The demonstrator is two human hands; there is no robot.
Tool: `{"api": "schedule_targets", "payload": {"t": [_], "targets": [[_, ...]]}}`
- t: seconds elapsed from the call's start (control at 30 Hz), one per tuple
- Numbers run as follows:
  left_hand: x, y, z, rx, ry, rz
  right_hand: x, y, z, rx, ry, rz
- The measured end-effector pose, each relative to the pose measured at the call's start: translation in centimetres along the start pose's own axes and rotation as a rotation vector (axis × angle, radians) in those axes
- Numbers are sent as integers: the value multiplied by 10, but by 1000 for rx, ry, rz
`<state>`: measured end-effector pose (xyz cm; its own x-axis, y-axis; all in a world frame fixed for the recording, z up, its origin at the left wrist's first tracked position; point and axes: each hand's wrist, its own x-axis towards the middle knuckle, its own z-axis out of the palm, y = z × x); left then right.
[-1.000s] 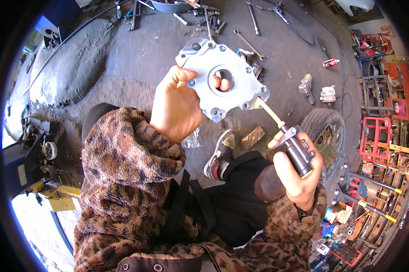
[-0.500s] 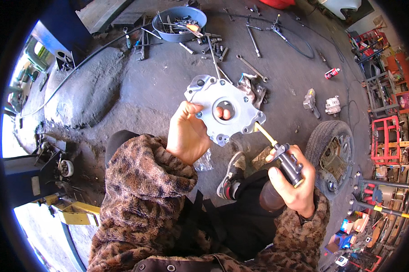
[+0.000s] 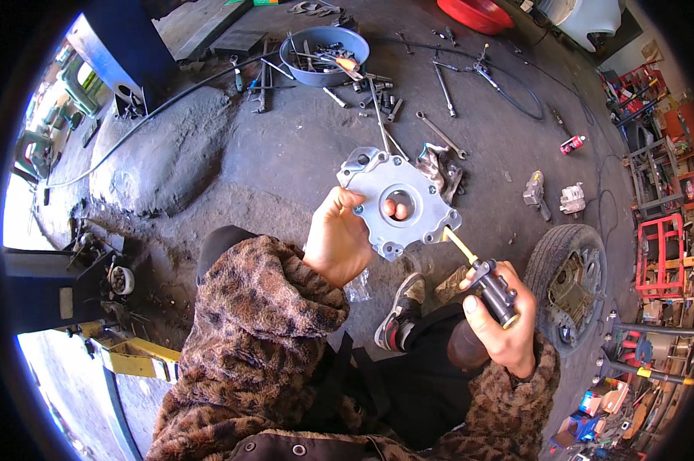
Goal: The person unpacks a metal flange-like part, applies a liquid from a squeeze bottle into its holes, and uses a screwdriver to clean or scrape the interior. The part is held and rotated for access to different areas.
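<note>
My left hand is closed around a flat silver metal housing plate, thumb on its front face. Fingertips show through the plate's round central hole, and small bolts or holes line its lobed edge. In my right hand is a black cylinder with a pale yellow rod, shaped like a hydraulic slave cylinder. The rod points up and left, its tip at the plate's lower right lug; I cannot tell whether it touches. Behind the plate lies a crumpled, dirty glove or rag.
A grey-blue basin of tools stands ahead, with sockets and wrenches scattered around it. A combination wrench, a spray can and an impact tool lie on the floor. To the right are a tyre and a red rack.
The whole view has shifted, so the floor items sit lower and further right. Both hands keep hold of the same parts, in nearly the same pose to each other.
</note>
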<state>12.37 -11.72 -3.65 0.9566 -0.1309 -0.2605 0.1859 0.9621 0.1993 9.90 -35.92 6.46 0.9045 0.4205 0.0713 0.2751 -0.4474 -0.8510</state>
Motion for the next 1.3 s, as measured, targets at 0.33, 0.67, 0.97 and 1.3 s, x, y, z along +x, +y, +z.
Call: {"api": "schedule_targets", "payload": {"t": [0.33, 0.67, 0.97, 1.3], "targets": [[-1, 1, 5, -5, -61, 0, -4, 3, 3, 49, 19, -6], [-3, 0, 6, -29, 34, -28, -8, 0, -5, -11, -53, 83], [-4, -1, 8, 17, 29, -26, -8, 3, -1, 55, 28, 75], [-1, 1, 2, 18, -33, -54, -6, 6, -1, -42, 29, -11]]}}
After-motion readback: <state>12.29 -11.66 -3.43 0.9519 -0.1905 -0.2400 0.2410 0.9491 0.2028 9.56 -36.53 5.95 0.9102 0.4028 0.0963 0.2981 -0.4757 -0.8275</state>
